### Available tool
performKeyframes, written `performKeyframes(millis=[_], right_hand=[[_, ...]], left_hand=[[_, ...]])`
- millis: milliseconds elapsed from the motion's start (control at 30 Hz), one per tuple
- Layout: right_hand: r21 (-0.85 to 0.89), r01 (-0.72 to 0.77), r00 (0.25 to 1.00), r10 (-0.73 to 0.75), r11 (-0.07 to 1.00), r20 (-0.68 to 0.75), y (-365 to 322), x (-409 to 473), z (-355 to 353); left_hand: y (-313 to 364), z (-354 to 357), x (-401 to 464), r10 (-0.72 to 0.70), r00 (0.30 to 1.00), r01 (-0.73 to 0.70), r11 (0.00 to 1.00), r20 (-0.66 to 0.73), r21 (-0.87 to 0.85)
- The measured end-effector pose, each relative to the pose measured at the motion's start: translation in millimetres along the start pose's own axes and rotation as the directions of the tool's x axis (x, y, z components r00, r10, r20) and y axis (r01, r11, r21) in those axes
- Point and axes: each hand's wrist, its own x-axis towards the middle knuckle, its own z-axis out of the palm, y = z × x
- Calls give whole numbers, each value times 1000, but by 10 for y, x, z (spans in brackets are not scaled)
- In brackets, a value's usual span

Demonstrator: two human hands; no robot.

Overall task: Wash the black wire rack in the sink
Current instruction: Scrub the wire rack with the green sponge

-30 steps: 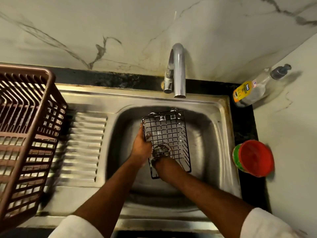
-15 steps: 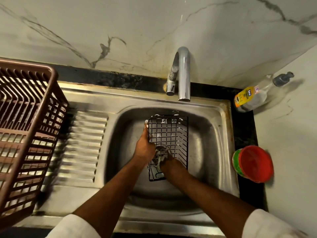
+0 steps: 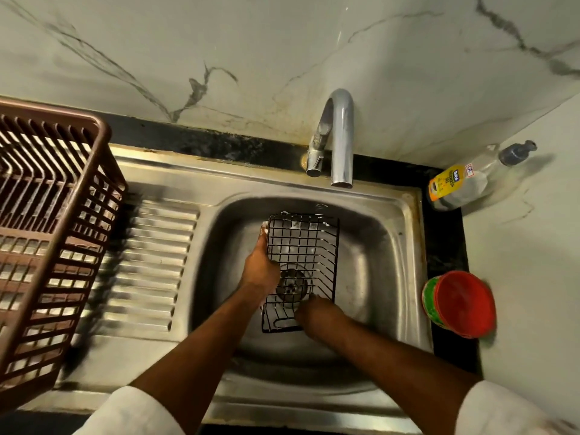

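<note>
In the head view the black wire rack (image 3: 303, 265) sits inside the basin of the steel sink (image 3: 370, 262), at the centre of the frame, lying over the drain strainer (image 3: 292, 285), which shows through its grid. The left hand (image 3: 261, 271) grasps the rack's left edge, fingers wrapped round the wire. The right hand (image 3: 317, 315) is at the rack's lower right corner, touching it; whether it grips the wire or holds a scrubber I cannot tell, since its fingers are turned away and in shadow.

The rack looks light and stiff, a thin coated-wire grid that should keep its shape when lifted by one side. Pale suds seem to cling to the upper squares, so it is probably slippery; the outer frame wire, hooked by the fingers, looks the safest place to hold, as thin cross wires could bend or pinch.

No water stream is visible under the tap (image 3: 340, 136). At the left of the frame the brown plastic basket (image 3: 53, 240) is cut off by the edge. The soap bottle (image 3: 458, 183) label at right is too small to read, and the red-lidded tub (image 3: 461, 304) hides its contents.
</note>
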Motion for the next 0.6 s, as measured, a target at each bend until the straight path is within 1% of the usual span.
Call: performKeyframes(millis=[33, 100, 133, 200, 267, 300, 367, 433, 500, 533, 600], right_hand=[[42, -9, 999, 7, 999, 31, -50, -39, -6], [108, -16, 1000, 16, 994, 7, -50, -58, -68], [114, 9, 999, -5, 993, -33, -17, -33, -114], [127, 18, 987, 2, 992, -159, 107, 3, -247], [54, 28, 961, -11, 998, -275, 229, 78, -390], [-11, 46, 947, -47, 999, -317, 291, 116, -449], [-209, 92, 911, -168, 974, -378, 386, 233, -523], [-383, 98, 906, -242, 919, -348, 412, 337, -577], [-491, 109, 923, -272, 864, -274, 414, 415, -540], [-518, 114, 942, -258, 847, -215, 414, 447, -504], [-517, 125, 961, -233, 847, -150, 420, 508, -400]], left_hand=[[-16, -8, 17, 11, 1000, -10, 999, -12, 33], [-59, -4, 48, 29, 999, -28, 993, -13, 119], [-62, 2, 50, 24, 1000, -24, 986, 3, 166], [-35, 5, 44, -1, 1000, -6, 970, 28, 244], [-2, -4, 66, -12, 999, -1, 948, 37, 317], [21, -1, 80, -18, 999, 3, 935, 38, 355], [81, -8, 96, -15, 999, -4, 911, 42, 413], [107, -21, 134, 11, 999, -28, 900, 42, 435], [120, -52, 186, 37, 998, -53, 888, 43, 458], [120, -68, 209, 45, 998, -64, 885, 51, 461], [105, -92, 241, 56, 996, -85, 884, 75, 461]])
